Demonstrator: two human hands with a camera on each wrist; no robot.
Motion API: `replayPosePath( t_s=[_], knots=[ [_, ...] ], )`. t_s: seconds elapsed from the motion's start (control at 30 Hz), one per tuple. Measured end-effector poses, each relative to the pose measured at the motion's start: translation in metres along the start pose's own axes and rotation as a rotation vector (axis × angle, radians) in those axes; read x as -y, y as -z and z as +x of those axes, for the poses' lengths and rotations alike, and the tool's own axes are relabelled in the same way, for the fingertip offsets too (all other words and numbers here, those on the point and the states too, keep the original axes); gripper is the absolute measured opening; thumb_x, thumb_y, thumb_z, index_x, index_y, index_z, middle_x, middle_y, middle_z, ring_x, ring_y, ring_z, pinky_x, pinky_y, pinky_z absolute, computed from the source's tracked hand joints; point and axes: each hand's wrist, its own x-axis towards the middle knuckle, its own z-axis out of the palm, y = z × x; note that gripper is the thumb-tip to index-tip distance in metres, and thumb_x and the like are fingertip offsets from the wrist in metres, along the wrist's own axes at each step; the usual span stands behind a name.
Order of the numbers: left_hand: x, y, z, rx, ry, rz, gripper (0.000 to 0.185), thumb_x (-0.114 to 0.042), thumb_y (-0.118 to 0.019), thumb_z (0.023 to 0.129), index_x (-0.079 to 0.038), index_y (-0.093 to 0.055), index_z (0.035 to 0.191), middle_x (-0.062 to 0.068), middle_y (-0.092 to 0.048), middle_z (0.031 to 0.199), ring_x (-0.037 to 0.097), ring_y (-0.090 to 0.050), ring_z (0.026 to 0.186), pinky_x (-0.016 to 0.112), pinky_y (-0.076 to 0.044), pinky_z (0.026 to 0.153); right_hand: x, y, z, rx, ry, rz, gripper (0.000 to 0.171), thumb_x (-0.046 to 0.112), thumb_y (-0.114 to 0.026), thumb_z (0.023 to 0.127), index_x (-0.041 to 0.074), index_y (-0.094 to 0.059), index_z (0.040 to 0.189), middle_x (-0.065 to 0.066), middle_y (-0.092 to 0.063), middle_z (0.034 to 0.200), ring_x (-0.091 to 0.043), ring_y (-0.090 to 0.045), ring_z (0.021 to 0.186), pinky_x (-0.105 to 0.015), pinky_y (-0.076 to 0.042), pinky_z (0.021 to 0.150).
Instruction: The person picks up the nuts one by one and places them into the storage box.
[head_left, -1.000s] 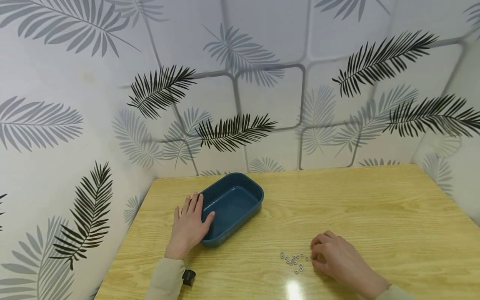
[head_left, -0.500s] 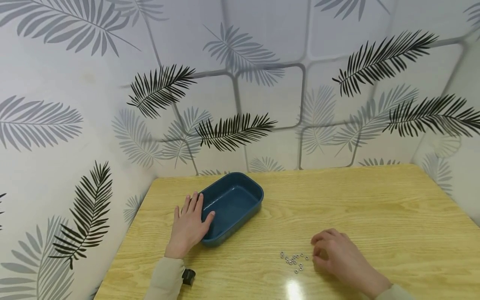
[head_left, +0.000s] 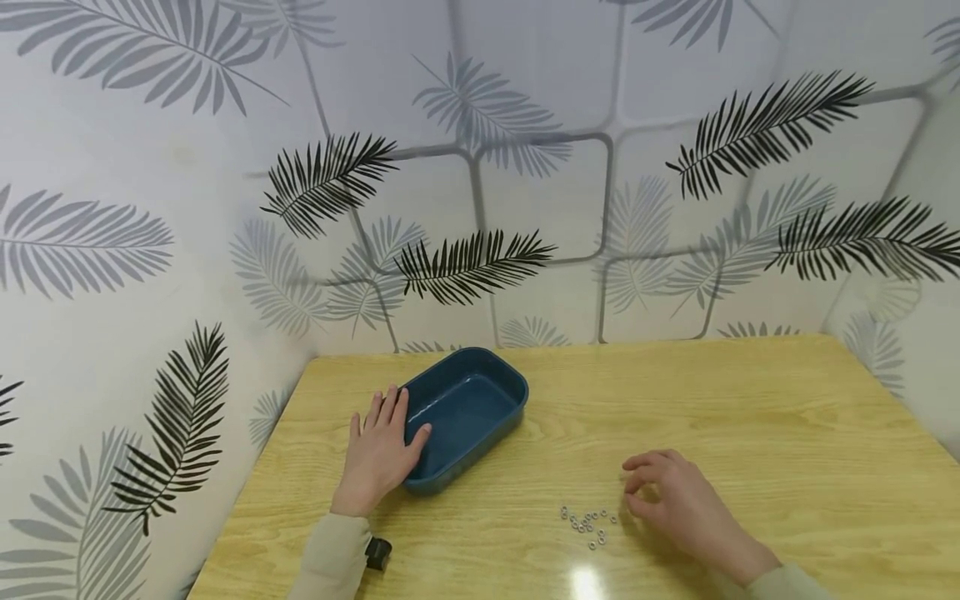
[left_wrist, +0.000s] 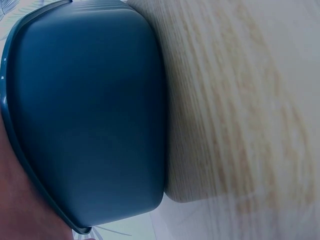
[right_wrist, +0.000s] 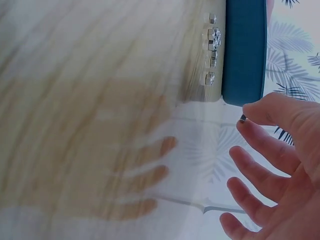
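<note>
- On the wooden table, seen from the head camera, the left hand lies flat with straight fingers against the rim of the blue tray. The right hand hovers just beside the small metal nuts; thumb and forefinger are pinched together, but what they hold is too small to see.
- From the left wrist, the tray's outer wall fills the view, standing on the table.
- From the right wrist, thumb and forefinger pinch a tiny dark piece; other fingers are relaxed. The nuts lie near the tray.
</note>
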Motion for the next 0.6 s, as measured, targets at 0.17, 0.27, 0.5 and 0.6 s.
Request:
replayPosePath(
  t_s=[0.17,0.27,0.5,0.6],
  knots=[
    [-0.0013,0.001,0.0018,-0.018,-0.006,-0.012,0.074,-0.052,-0.043,0.102,-0.008,-0.021,0.158,0.015,-0.016,0.162,0.035,-0.009,0.149,0.063,-0.006,0.114,-0.0018,0.0015,0.005,-0.028,-0.026,0.07,0.019,0.007,-0.08,0.078,0.024,-0.072,0.076,-0.006,-0.069,0.112,-0.034,-0.057,0.11,-0.056,-0.048,0.092],
    [-0.0018,0.0012,0.0013,-0.028,-0.007,-0.009,0.074,-0.051,-0.044,0.102,-0.007,-0.023,0.157,0.015,-0.017,0.162,0.035,-0.01,0.149,0.064,-0.006,0.114,-0.0028,0.0012,0.0066,-0.038,-0.046,0.109,0.018,0.007,-0.079,0.08,0.024,-0.072,0.077,-0.007,-0.068,0.114,-0.034,-0.056,0.112,-0.056,-0.047,0.092],
    [-0.0014,-0.001,-0.0027,-0.025,-0.006,0.005,0.073,-0.051,-0.044,0.102,-0.007,-0.023,0.157,0.015,-0.017,0.162,0.035,-0.011,0.149,0.064,-0.009,0.113,-0.0036,-0.001,0.0069,-0.075,-0.095,0.158,0.011,0.01,-0.079,0.081,0.02,-0.074,0.082,-0.009,-0.067,0.117,-0.036,-0.055,0.114,-0.06,-0.043,0.095],
    [-0.0014,-0.0017,-0.0033,-0.025,-0.008,0.006,0.074,-0.052,-0.043,0.102,-0.008,-0.023,0.158,0.014,-0.016,0.162,0.035,-0.011,0.149,0.064,-0.009,0.113,-0.0031,0.0,0.0089,-0.082,-0.118,0.181,0.008,0.011,-0.078,0.083,0.018,-0.075,0.084,-0.01,-0.067,0.119,-0.037,-0.053,0.116,-0.061,-0.042,0.096]
  ],
)
